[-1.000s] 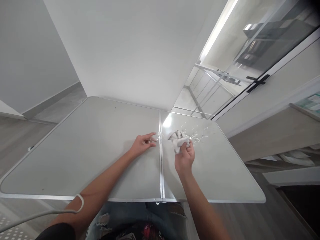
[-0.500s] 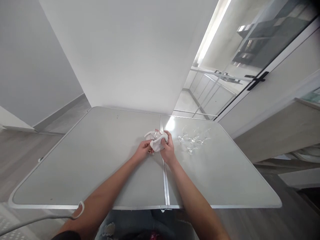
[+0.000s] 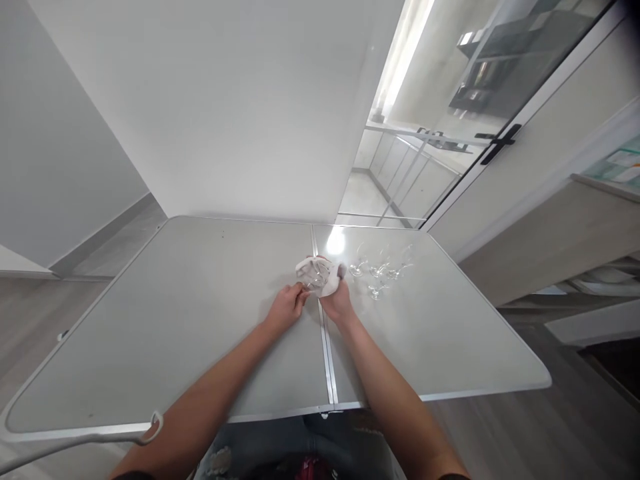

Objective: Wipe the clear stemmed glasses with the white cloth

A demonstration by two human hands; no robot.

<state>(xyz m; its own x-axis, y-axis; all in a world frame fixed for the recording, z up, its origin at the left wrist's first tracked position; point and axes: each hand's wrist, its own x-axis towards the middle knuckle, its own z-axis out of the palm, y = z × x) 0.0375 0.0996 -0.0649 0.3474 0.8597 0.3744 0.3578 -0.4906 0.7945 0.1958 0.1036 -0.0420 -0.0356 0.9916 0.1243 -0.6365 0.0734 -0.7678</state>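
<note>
**Thin glass, tight grip**

Your left hand [image 3: 285, 308] pinches the glass [image 3: 314, 277] over the table's [image 3: 200, 320] seam; your right hand [image 3: 338, 298] clamps the cloth [image 3: 320, 275] around it. Squeeze or twist hard and it could crack. Nearby glasses [image 3: 380, 272] could topple.

Clear, glossy glass [image 3: 315, 279] wrapped in soft, matt white cloth [image 3: 327, 283]. Further clear stemmed glasses [image 3: 380, 272], glinting, on the right. Table [image 3: 200, 320]: smooth pale grey top with a satin sheen and a bright glare spot; metal centre seam [image 3: 324, 347] and edge trim, brushed silver. Floor: matt wood-look boards.
</note>
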